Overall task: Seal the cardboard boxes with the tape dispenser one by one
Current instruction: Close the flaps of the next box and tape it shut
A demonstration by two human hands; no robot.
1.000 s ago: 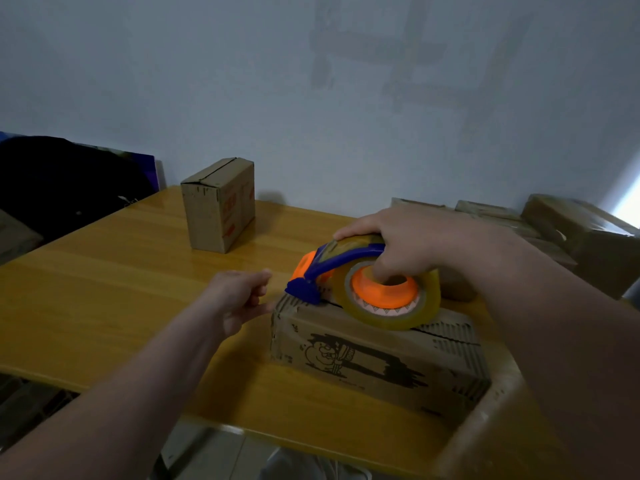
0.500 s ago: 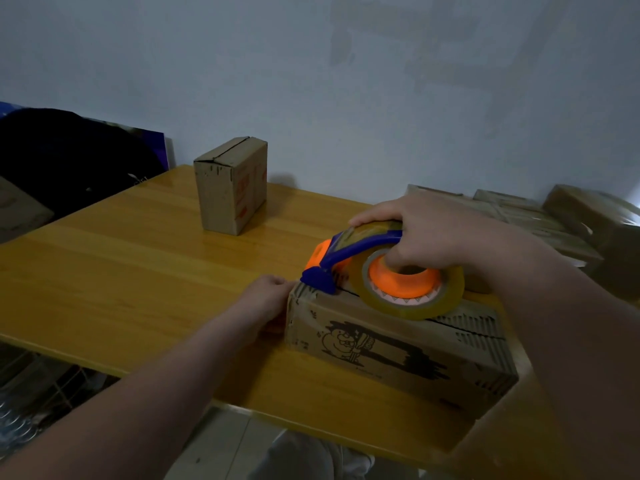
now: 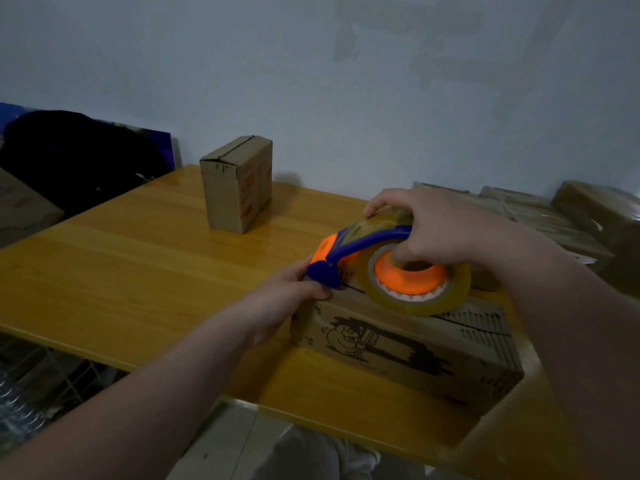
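Far left, beyond the table: a dark bag and part of a brown carton; lower, under the near edge, a wire rack.

Far on the table, left of the middle: a small box, upright, flaps closed with the seam visible, well apart from the rest.

Then the left hand: clasps the left end of the printed box, thumb on the top edge, touching the blue nose of the tape dispenser.

Printed box: lies on the near right part of the table, cartoon drawing toward the near side.

Tape dispenser: rests on top of this box, nose at the left end over the seam, tape roll on an orange core to the right.

Right hand: grips the dispenser from above, fingers curled over handle and roll, a fingertip inside the core.

Hands close, not touching each other.

Far right, by the wall: a pile of flat cartons.
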